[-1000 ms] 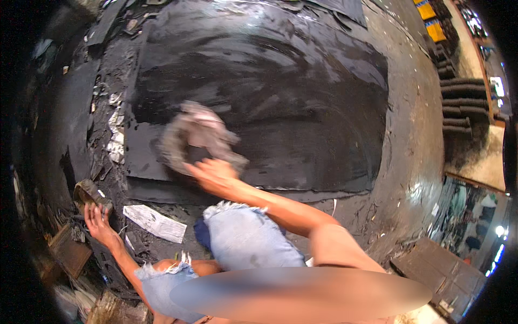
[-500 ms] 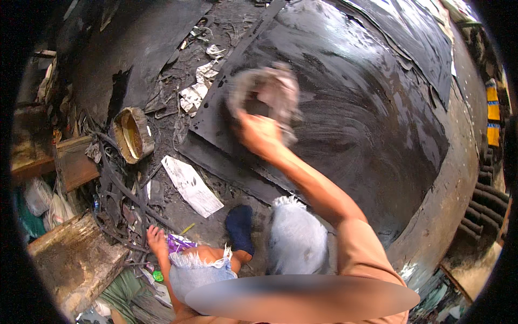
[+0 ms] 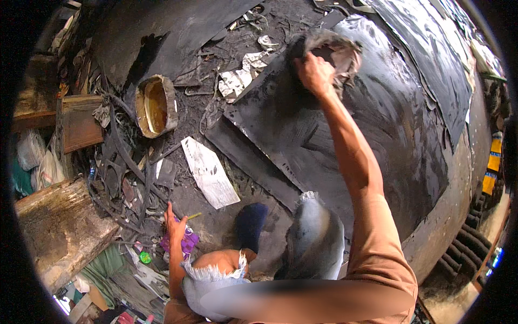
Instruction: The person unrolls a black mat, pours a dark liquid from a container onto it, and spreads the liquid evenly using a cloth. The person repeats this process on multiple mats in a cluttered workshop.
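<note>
A crumpled grey-pink rag [image 3: 345, 56] is bunched at the far end of a large black sheet [image 3: 356, 140] that looks like rubber, with wet-looking streaks across it. My right hand [image 3: 317, 74] grips the rag's near-left edge and presses it on the sheet, the arm stretched far forward. My left hand [image 3: 175, 228] is held low at the left, beside my knee, its fingers apart and nothing in them. Just behind that hand lies a purple patterned packet or cloth [image 3: 186, 242]; I cannot tell which.
An open container with yellowish-brown liquid [image 3: 155, 108] stands left of the sheet. A white board with dark smudges [image 3: 209, 171] lies on the floor near my feet. Black strips and scraps [image 3: 121, 146] clutter the left, by a worn wooden block [image 3: 67, 232]. More dark sheets [image 3: 415, 48] lie at the far right.
My right hand has moved the rag forward and to the right across the black sheet. My left hand has shifted slightly right and up, and the whole view has turned a little.
</note>
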`<state>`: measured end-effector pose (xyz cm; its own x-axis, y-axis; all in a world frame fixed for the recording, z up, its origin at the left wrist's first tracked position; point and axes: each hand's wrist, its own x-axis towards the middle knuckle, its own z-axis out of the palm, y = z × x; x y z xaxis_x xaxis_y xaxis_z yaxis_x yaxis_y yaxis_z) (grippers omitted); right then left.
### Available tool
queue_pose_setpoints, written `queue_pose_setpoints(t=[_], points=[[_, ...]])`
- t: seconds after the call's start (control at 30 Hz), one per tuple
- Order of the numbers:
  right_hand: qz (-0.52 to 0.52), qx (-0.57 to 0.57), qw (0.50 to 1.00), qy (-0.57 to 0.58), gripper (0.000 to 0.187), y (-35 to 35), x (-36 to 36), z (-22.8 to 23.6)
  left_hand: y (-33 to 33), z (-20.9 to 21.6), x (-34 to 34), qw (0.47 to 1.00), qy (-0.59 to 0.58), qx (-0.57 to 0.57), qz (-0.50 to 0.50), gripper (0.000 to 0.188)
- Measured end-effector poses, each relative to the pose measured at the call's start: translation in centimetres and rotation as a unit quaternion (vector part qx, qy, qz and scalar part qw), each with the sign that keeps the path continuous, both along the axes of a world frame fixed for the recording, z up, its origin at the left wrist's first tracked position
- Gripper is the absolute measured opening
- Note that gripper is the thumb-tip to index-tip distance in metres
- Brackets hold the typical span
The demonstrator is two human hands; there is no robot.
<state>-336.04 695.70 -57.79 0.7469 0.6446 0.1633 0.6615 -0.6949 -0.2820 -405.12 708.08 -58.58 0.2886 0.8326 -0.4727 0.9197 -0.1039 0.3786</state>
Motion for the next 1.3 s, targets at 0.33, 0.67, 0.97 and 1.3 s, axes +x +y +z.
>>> queue_pose_setpoints(t=[0.33, 0.67, 0.97, 1.3], points=[[0.252, -0.04, 0.953, 0.165, 0.057, -8.3, -24.8, 1.3, 0.5, 1.1, -4.5, 0.994, 0.1, 0.017, -0.048, 0.104], [0.062, -0.012, 0.962, 0.264, 0.018, -7.9, -24.5, 2.2, 1.8, -0.9, -3.3, 0.988, 0.119, 0.073, -0.065, 0.099], [-0.047, 0.028, 0.955, 0.292, 0.049, -21.8, -30.7, 2.2, 1.4, 0.5, -2.1, 0.986, 0.126, 0.084, -0.069, 0.093], [-0.688, -0.012, 0.726, 0.017, 0.065, -68.3, -34.4, 1.4, 2.8, 0.8, 0.5, 0.976, 0.159, 0.105, -0.104, 0.092]])
